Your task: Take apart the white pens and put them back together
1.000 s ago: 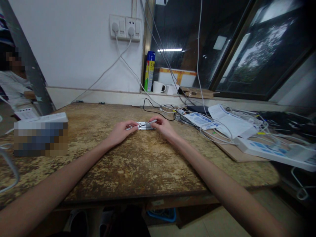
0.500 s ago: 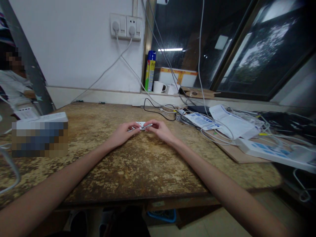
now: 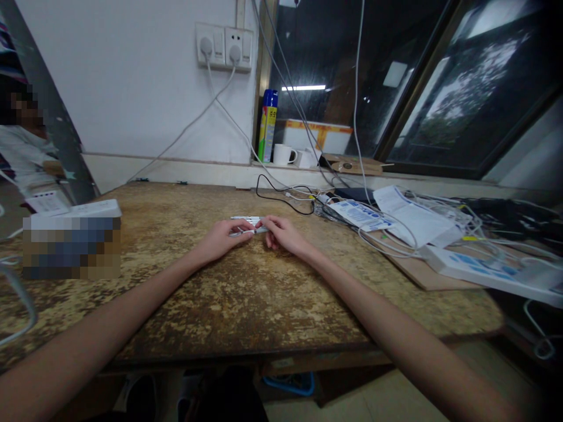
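Near the middle of the wooden table [image 3: 246, 305], both hands meet over a slim white and silver pen [image 3: 247, 232]. My left hand [image 3: 222, 237] is closed, its thumb and fingers pinching the left part of the pen. From the other side, my right hand [image 3: 281, 233] pinches the pen's right end, with its remaining fingers curled underneath. Just behind the fingers lie more slim white and silver pens [image 3: 240, 218] on the tabletop, partly covered by the hands. The pen's ends are mostly hidden in the grips.
Papers [image 3: 409, 217], tangled cables and a white power strip [image 3: 466, 266] crowd the right side. On the left stands a white box-like object [image 3: 97, 208] beside a blurred patch. A spray can [image 3: 267, 126] and a white mug [image 3: 284, 154] stand on the sill. Another person sits far left.
The tilted pen piece at my right fingers has come down into line with the part in my left hand. My right fingers have curled in; the left hand has barely moved.
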`<state>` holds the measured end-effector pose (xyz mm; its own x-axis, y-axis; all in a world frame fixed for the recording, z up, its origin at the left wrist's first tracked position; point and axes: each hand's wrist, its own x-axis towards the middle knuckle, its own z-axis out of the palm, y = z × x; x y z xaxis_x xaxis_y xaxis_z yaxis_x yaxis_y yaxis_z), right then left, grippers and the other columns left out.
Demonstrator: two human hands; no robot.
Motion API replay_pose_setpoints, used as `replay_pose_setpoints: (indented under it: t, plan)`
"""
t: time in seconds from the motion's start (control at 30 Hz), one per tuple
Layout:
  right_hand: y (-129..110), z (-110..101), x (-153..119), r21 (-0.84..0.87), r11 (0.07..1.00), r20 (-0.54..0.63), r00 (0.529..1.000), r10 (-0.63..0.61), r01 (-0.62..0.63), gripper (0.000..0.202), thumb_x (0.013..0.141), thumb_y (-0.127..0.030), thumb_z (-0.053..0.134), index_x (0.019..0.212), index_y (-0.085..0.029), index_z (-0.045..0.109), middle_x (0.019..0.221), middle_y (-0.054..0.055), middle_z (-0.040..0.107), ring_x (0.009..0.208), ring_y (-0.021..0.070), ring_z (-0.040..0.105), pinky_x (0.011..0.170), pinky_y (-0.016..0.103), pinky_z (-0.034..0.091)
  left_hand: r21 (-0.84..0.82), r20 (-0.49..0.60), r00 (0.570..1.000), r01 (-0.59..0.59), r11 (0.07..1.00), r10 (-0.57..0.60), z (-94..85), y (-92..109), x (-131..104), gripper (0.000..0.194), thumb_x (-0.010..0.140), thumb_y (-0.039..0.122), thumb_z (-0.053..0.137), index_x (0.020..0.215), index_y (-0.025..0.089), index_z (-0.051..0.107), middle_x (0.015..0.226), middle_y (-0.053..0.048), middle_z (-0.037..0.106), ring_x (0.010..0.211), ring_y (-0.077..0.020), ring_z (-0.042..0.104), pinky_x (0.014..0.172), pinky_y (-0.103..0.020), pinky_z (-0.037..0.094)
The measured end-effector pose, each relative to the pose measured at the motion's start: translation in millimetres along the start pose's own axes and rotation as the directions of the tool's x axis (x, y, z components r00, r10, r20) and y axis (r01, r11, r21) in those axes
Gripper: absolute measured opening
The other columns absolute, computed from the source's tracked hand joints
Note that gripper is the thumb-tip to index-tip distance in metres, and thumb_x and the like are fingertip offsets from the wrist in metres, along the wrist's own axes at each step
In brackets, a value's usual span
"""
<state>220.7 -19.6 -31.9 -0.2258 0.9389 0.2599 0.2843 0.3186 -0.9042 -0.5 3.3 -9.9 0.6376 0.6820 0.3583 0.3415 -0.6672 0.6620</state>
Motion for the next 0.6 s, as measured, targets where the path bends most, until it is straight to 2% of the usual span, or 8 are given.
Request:
replay_pose_setpoints:
  t: [0.13,0.2,0.3,0.47,0.6]
  plan:
    - [0.4,-3.0,1.0,-0.003,0.997,-0.030,0.996,-0.081,0.081,0.021,0.091,-0.030,0.055,0.108,-0.019,0.064,0.067,-0.004,0.060,0.057,0.0120,0.055,0.054,0.023,0.043,0.014,-0.007,1.000,-0.011,1.000,0.012,-1.2,-0.5,0.4,0.029,0.095,0.043,0.063,0.107,0.020,0.078,0.108,-0.007,0.079,0.096,-0.0242,0.070,0.093,-0.037,0.047]
    - [-0.1,-3.7,0.7,-0.005,0.997,-0.014,0.997,-0.081,0.081,0.021,0.093,-0.032,0.055,0.108,-0.019,0.063,0.064,-0.004,0.059,0.055,0.0122,0.052,0.054,0.023,0.041,0.014,-0.002,1.000,-0.014,1.000,0.014,-1.4,0.2,0.3,0.029,0.094,0.042,0.064,0.108,0.020,0.078,0.110,-0.007,0.079,0.099,-0.0248,0.070,0.094,-0.037,0.048]
    - [-1.0,-3.4,0.0,0.006,1.000,0.030,0.999,-0.023,0.023,0.029,0.100,-0.042,0.046,0.105,-0.019,0.063,0.058,-0.003,0.058,0.049,0.0127,0.047,0.049,0.024,0.035,0.020,-0.001,1.000,-0.010,1.000,0.010,-1.2,1.1,0.1,0.029,0.094,0.041,0.063,0.108,0.020,0.078,0.110,-0.007,0.079,0.100,-0.0244,0.070,0.094,-0.037,0.048]
    - [-1.4,-2.8,0.5,-0.004,0.996,-0.005,0.996,-0.090,0.090,0.022,0.091,-0.031,0.057,0.108,-0.018,0.065,0.070,-0.003,0.061,0.059,0.0124,0.053,0.058,0.024,0.042,0.014,-0.004,1.000,-0.024,1.000,0.024,-2.0,-1.5,0.1,0.029,0.095,0.042,0.063,0.107,0.020,0.078,0.109,-0.007,0.079,0.097,-0.0233,0.070,0.094,-0.036,0.048]
    - [-1.2,-3.3,-0.1,-0.006,0.998,0.025,0.998,-0.060,0.061,0.026,0.096,-0.038,0.051,0.104,-0.018,0.064,0.060,-0.003,0.058,0.054,0.0132,0.050,0.054,0.025,0.037,0.022,0.007,1.000,-0.023,1.000,0.023,-2.2,-1.5,-0.2,0.030,0.096,0.043,0.063,0.109,0.021,0.078,0.112,-0.006,0.079,0.101,-0.0243,0.070,0.096,-0.037,0.047]
